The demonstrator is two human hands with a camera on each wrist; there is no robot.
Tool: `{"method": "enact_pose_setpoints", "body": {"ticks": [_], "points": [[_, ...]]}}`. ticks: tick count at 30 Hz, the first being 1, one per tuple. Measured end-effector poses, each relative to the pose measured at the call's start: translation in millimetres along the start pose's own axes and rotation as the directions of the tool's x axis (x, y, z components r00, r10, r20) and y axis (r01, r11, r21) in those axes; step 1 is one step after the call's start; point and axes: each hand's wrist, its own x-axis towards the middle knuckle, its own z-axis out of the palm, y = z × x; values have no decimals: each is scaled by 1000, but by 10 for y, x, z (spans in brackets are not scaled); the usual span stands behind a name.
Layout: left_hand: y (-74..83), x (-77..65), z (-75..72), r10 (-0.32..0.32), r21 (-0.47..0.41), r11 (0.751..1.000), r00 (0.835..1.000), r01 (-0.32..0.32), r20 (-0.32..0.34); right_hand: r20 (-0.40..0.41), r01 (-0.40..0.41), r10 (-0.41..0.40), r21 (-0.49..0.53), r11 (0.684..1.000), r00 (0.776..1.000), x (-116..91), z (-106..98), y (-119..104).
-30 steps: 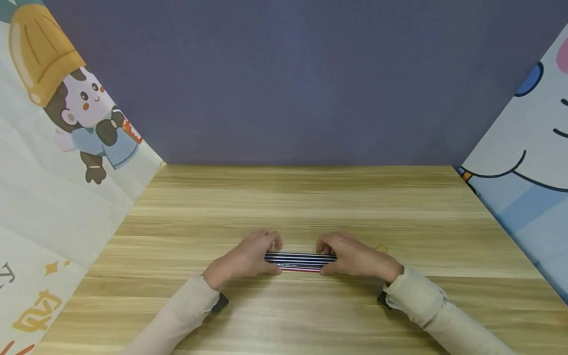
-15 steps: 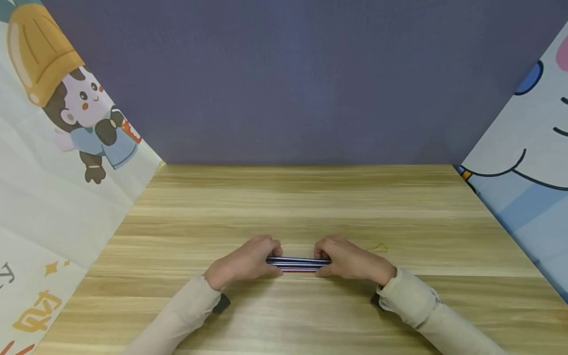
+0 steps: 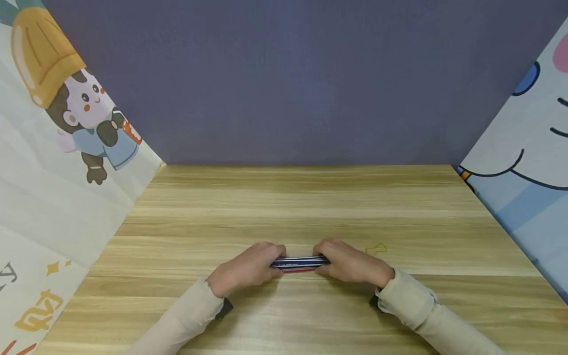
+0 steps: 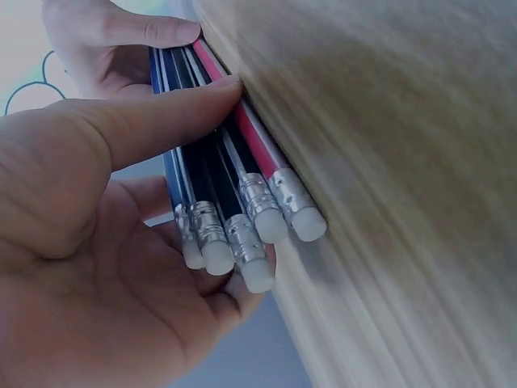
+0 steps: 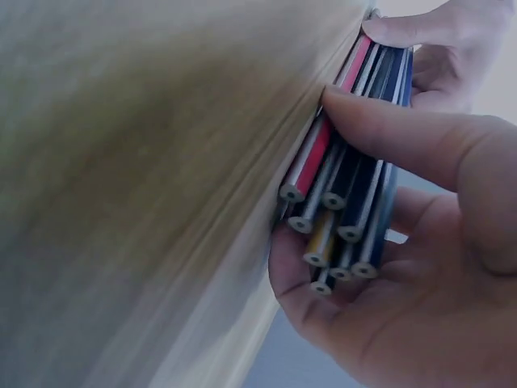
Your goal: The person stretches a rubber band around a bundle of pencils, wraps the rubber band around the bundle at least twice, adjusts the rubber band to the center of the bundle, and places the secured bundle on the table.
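Note:
A bundle of pencils point(image 3: 299, 263) lies crosswise between my two hands, close over the table. My left hand point(image 3: 250, 264) grips the end with the white erasers point(image 4: 258, 275), thumb across the top and fingers curled beneath. Around the opposite end, my right hand point(image 3: 350, 261) curls in the same way. Flat, unsharpened tips point(image 5: 319, 259) stick out past that hand in the right wrist view. Most pencils are dark with silver stripes; a red one point(image 5: 311, 162) runs along one side, and a yellow one point(image 5: 321, 236) shows among the ends.
A thin yellow rubber band point(image 3: 376, 248) lies on the wooden table point(image 3: 301, 207), just beyond my right wrist. A dark purple-grey panel point(image 3: 301, 84) rises behind the table. Cloths with cartoon prints point(image 3: 88, 103) hang at both sides.
Both hands have drawn slightly closer together along the pencils. The pencils have bunched into a tighter bundle, and more of the yellow rubber band shows.

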Motion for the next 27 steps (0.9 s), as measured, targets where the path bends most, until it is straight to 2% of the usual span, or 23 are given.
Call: {"method": "enact_pose_setpoints", "body": {"ticks": [5, 10, 16, 19, 21, 24, 27], "points": [[9, -12, -8, 26, -24, 999, 999, -26, 21, 37, 20, -22, 57, 998, 999, -9, -32, 43], [4, -22, -52, 55, -141, 989, 996, -45, 69, 103, -5, -12, 163, 987, 995, -26, -131, 63], [-28, -17, -102, 140, -300, 949, 981, -95, 132, 171, -21, -33, 304, 952, 985, -70, -253, 83], [-9, -17, -102, 159, -394, 916, 971, -77, 178, 198, -43, -38, 388, 921, 979, -86, -294, 76], [17, -13, -79, 169, -418, 905, 966, -74, 195, 206, -48, -47, 431, 901, 977, -94, -317, 65], [46, 7, -3, 187, -413, 906, 965, -95, 186, 209, -44, -61, 465, 884, 976, -102, -355, 50], [70, 32, 68, 211, -407, 902, 969, -141, 131, 199, -50, -55, 487, 872, 979, -113, -408, 54]]}}
